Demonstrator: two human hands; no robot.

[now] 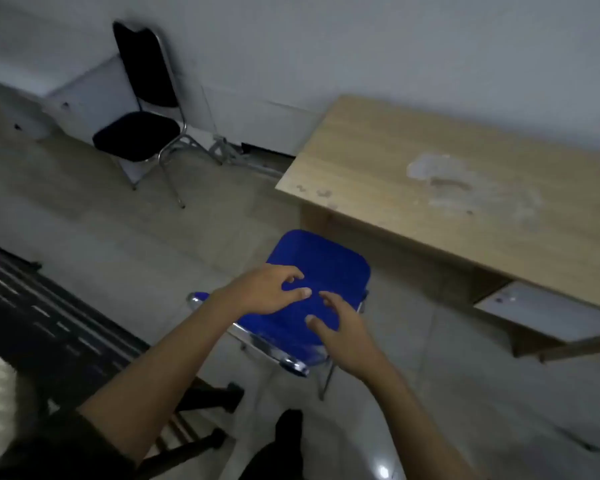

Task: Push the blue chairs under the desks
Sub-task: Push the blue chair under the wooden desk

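A blue chair [326, 261] with a chrome frame stands on the floor below me, beside the left end of a light wooden desk [447, 188]. It is outside the desk. My left hand [264, 289] hovers over the chair's near part with its fingers spread and curled. My right hand [343, 334] is close beside it, fingers apart, over the chair's backrest edge. Neither hand visibly grips anything.
A black chair [137, 133] with a metal frame stands against the white wall at the back left. A grey drawer unit [548, 313] shows under the desk on the right. A dark slatted object [49, 323] lies at the left. My dark shoe [288, 431] is on the tiled floor.
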